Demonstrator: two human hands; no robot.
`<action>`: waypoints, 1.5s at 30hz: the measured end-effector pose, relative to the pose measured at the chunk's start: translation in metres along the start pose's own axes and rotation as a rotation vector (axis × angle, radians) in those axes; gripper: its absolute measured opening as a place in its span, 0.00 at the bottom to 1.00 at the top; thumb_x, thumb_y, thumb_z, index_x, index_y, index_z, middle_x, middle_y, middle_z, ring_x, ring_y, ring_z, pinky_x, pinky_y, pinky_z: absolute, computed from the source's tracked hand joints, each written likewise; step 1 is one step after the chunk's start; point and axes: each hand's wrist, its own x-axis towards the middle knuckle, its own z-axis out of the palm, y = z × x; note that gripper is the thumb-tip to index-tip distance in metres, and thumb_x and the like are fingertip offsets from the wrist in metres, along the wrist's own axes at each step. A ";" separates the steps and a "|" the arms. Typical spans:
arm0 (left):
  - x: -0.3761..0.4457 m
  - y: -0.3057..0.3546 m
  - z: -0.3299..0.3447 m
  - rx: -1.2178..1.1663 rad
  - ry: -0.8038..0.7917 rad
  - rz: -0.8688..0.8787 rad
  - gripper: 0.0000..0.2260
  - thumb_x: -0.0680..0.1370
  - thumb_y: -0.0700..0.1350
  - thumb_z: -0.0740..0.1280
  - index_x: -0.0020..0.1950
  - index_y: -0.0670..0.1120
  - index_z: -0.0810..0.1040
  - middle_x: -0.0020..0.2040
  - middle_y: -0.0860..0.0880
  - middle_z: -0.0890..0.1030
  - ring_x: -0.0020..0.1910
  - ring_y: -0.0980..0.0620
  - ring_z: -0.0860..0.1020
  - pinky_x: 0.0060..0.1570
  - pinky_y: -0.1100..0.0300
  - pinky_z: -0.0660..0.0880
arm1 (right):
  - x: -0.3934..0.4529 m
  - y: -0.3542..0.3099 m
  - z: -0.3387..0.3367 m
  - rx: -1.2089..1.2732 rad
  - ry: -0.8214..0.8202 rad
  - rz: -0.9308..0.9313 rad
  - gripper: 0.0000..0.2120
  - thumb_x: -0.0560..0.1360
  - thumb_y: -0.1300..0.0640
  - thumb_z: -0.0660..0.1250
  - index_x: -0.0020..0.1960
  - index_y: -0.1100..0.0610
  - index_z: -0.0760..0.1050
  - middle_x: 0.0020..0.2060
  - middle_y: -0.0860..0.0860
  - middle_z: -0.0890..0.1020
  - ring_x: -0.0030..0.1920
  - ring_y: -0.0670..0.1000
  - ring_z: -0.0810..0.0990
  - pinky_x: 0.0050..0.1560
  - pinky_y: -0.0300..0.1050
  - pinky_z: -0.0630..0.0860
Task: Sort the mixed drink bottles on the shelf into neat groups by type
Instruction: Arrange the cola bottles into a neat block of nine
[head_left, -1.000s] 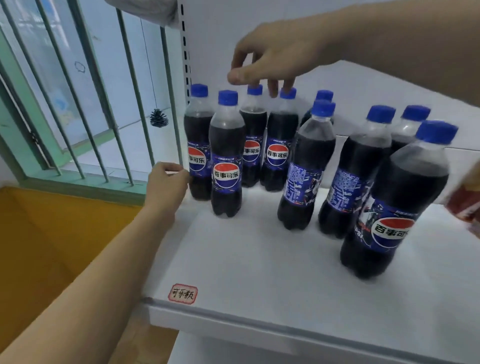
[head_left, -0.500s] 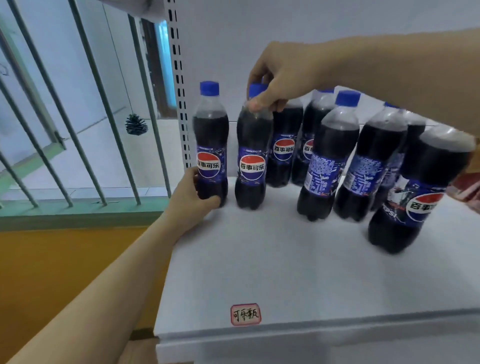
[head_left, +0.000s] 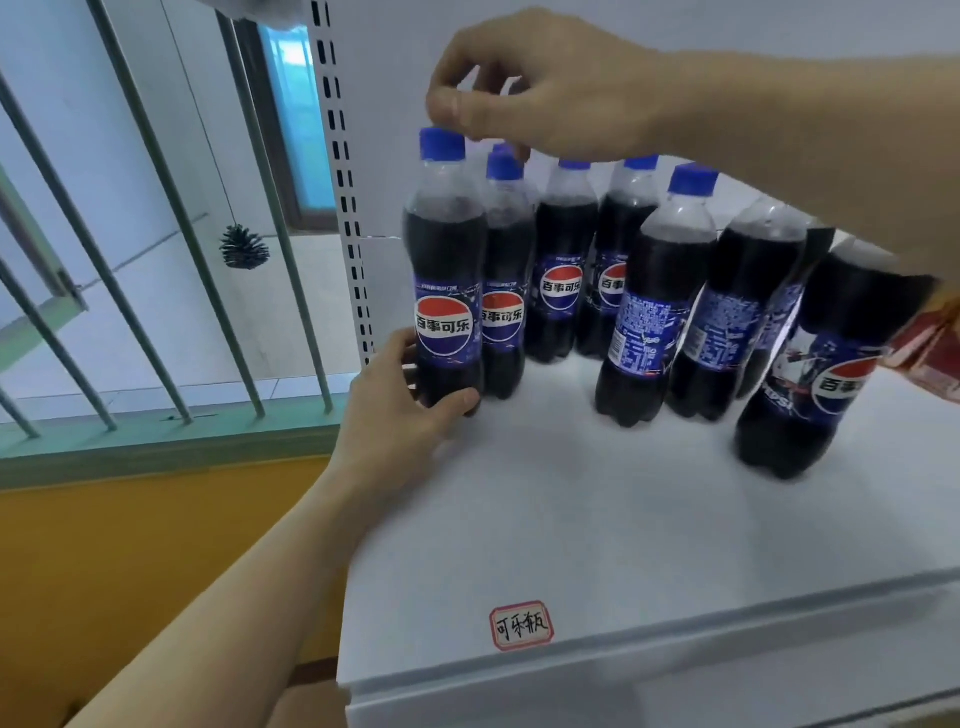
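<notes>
My left hand (head_left: 400, 410) was wrapped around the base of the leftmost Pepsi bottle (head_left: 444, 270), thumb across its front, at the back left corner of the white shelf (head_left: 597, 519). My right hand (head_left: 540, 88) reached over from the right, fingertips pinched loosely just above that bottle's blue cap (head_left: 441, 144); I could not tell whether they touched it. A second Pepsi bottle (head_left: 506, 280) stood touching it on the right, with more cola bottles (head_left: 660, 306) in loose rows beyond. A red-bordered label (head_left: 521, 625) sat near the shelf's front edge. A pine cone (head_left: 244, 248) hung behind the window bars (head_left: 171, 208).
</notes>
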 end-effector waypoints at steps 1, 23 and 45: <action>-0.001 0.008 0.002 0.000 0.010 0.027 0.29 0.69 0.49 0.81 0.64 0.57 0.70 0.52 0.68 0.77 0.49 0.71 0.78 0.41 0.77 0.73 | -0.006 -0.007 -0.002 0.040 -0.033 -0.020 0.22 0.78 0.32 0.62 0.65 0.42 0.73 0.51 0.45 0.82 0.36 0.39 0.80 0.31 0.32 0.73; 0.034 -0.006 0.057 0.052 -0.192 -0.033 0.31 0.75 0.39 0.70 0.76 0.50 0.64 0.63 0.53 0.77 0.56 0.53 0.74 0.57 0.59 0.68 | -0.011 0.069 -0.019 -0.119 -0.196 0.274 0.03 0.76 0.52 0.75 0.47 0.51 0.83 0.41 0.52 0.86 0.27 0.41 0.79 0.40 0.41 0.79; 0.040 -0.018 0.062 0.151 -0.154 0.093 0.30 0.76 0.44 0.72 0.76 0.51 0.65 0.65 0.53 0.78 0.61 0.47 0.78 0.56 0.58 0.69 | -0.065 0.088 -0.064 -0.313 -0.515 0.091 0.12 0.72 0.49 0.77 0.52 0.38 0.79 0.50 0.38 0.83 0.46 0.43 0.81 0.48 0.43 0.75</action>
